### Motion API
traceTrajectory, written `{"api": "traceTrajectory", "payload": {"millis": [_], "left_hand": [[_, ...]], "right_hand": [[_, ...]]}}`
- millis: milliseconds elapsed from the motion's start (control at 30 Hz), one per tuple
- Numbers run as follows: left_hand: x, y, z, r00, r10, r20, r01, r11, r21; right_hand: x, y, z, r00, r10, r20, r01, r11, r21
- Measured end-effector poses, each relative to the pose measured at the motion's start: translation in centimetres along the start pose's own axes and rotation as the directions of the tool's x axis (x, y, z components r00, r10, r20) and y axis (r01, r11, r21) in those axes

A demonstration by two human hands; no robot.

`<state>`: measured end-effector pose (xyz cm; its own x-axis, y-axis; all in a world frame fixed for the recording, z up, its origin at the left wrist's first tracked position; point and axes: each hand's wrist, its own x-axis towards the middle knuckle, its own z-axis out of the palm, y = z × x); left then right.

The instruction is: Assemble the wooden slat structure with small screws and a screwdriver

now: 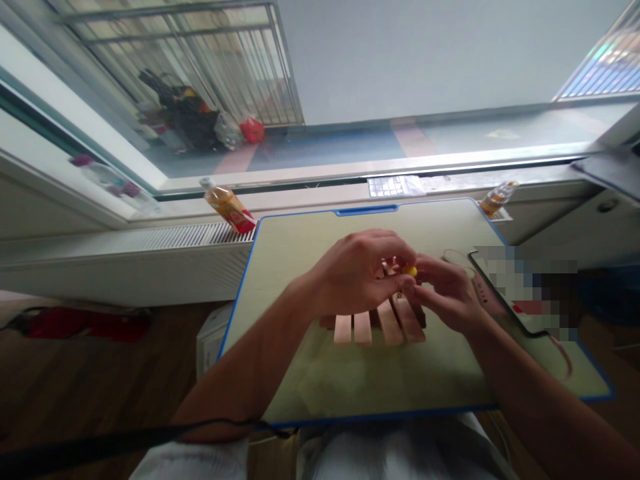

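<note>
My left hand point(367, 270) is closed, its thumb and curled fingers around a small round yellow piece point(410, 271). My right hand point(450, 293) comes in from the other side, with thumb and fingertips pinched close to the same piece. What lies between the right fingertips is too small and hidden to tell. Beneath both hands is a wooden object made of several pale slats point(363, 328), with a darker wooden part showing at its sides. The hands cover its far portion.
The blue-edged table point(310, 373) has a phone-like device point(515, 287), partly blurred out, and a cable on its right. A drink bottle point(227, 203) stands at the left by the window, and another bottle point(497, 199) is behind the right corner. A white keypad-like item point(393, 186) lies on the sill.
</note>
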<state>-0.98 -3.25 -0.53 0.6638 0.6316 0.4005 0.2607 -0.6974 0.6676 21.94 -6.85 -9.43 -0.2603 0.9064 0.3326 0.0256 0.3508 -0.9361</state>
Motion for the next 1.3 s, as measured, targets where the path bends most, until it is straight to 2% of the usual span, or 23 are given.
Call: {"api": "traceTrajectory", "payload": {"millis": [267, 400, 600, 800, 1000, 1167, 1300], "left_hand": [[-0.1, 0.0, -0.2, 0.996, 0.053, 0.070, -0.043, 0.990, -0.137], [-0.1, 0.2, -0.1, 0.992, 0.074, 0.104, -0.064, 0.994, -0.094], [0.1, 0.2, 0.1, 1.000, -0.010, 0.001, 0.010, 0.999, 0.042], [0.0, 0.0, 0.2, 1.000, 0.016, -0.003, -0.016, 1.000, -0.007], [0.0, 0.1, 0.2, 0.998, 0.038, 0.043, -0.033, 0.994, -0.103], [0.0, 0.2, 0.0, 0.996, 0.058, 0.074, -0.053, 0.996, -0.076], [0.1, 0.1, 0.1, 1.000, 0.023, 0.020, -0.023, 1.000, 0.002]], "right_hand": [[0.1, -0.3, 0.2, 1.000, -0.017, 0.010, 0.017, 0.998, -0.054], [0.0, 0.0, 0.5, 0.998, -0.052, -0.023, 0.052, 0.999, -0.004], [-0.1, 0.3, 0.7, 0.999, -0.040, -0.007, 0.040, 0.998, 0.040], [-0.1, 0.0, 0.2, 1.000, 0.002, -0.001, -0.002, 1.000, -0.002], [0.1, 0.0, -0.4, 0.999, -0.028, 0.045, 0.030, 0.999, -0.041], [-0.1, 0.2, 0.0, 1.000, -0.010, 0.007, 0.011, 1.000, -0.022], [-0.1, 0.6, 0.2, 1.000, 0.001, -0.010, -0.001, 1.000, 0.025]]}}
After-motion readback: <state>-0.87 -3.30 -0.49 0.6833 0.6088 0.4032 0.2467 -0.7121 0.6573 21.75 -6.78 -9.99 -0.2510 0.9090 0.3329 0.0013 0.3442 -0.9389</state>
